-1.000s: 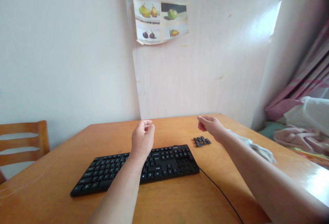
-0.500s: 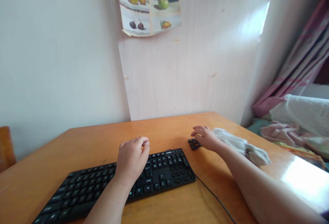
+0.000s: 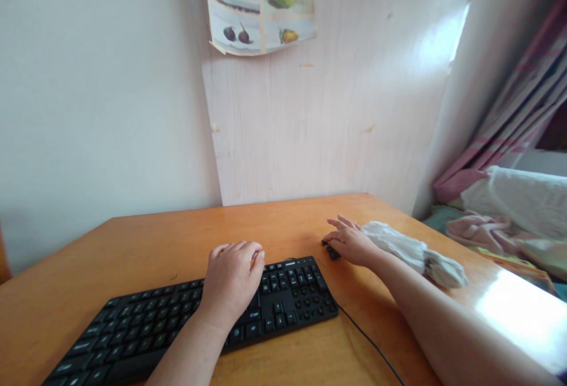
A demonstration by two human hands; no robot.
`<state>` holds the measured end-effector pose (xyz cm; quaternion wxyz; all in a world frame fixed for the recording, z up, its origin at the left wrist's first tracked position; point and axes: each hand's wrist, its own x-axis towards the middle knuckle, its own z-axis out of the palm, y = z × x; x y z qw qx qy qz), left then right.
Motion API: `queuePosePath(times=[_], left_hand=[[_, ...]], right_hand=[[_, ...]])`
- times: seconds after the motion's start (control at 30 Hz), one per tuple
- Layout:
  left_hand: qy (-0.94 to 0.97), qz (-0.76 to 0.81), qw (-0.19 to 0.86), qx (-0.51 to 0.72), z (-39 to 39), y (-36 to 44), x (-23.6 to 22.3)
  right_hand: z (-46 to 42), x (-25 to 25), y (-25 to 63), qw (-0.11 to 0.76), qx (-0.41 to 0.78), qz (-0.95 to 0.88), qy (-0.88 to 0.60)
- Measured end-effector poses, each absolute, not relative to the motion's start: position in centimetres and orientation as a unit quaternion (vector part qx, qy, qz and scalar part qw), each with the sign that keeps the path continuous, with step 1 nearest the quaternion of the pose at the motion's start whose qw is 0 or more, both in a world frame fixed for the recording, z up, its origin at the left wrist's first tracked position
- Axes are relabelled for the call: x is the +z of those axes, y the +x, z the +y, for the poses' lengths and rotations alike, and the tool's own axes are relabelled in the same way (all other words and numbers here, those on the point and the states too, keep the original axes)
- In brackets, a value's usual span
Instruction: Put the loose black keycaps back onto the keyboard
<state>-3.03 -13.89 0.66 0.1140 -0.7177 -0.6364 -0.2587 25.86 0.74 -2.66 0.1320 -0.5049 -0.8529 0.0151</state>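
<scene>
A black keyboard [image 3: 283, 297] lies at a slant across the near part of the table. Several positions in its number pad at the right end show bare sockets without keycaps. Over the keyboard's middle is my left hand [image 3: 233, 277], its fingers curled in; whatever they may hold is hidden. To the right of the keyboard, my right hand [image 3: 352, 243] reaches down over a small group of loose black keycaps [image 3: 332, 251], its fingers spread, the fingertips at the caps. The hand covers most of the group.
A bundled white and grey cloth [image 3: 396, 244] lies beside my right forearm. The keyboard's cable [image 3: 370, 339] runs toward the table's near edge. Behind the wooden table [image 3: 266, 221] stands a wall with a fruit picture sheet [image 3: 261, 11]. Bedding [image 3: 522, 203] and a curtain [image 3: 500, 120] are at right.
My right hand has come down and slightly left over the loose keycaps, covering more of them. My left hand has shifted slightly right, still curled. The view has tilted a little.
</scene>
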Motion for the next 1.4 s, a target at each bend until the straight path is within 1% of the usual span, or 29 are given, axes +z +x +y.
queuePosePath(times=[0.3,0.87,1.0,1.17,1.4], left_hand=[[-0.714,-0.639,0.118,-0.261,-13.7,-3.1,0.4],[-0.712,-0.641,0.12,-0.26,-13.8,-2.8,0.4],[-0.71,-0.642,0.127,-0.261,-13.9,-2.7,0.4],[-0.707,-0.644,0.127,-0.265,-13.8,-2.6,0.5],[-0.709,-0.643,0.114,-0.267,-14.0,-2.7,0.4]], right_hand=[[1.6,-3.3,25.6,0.203,-0.009,-0.827,-0.524],[1.7,-3.3,24.1,0.17,0.008,-0.819,-0.548],[1.7,-3.3,24.0,0.175,0.013,-0.824,-0.539],[2.0,-3.3,24.4,0.2,0.011,-0.817,-0.541],[1.5,-3.3,24.2,0.165,0.01,-0.835,-0.526]])
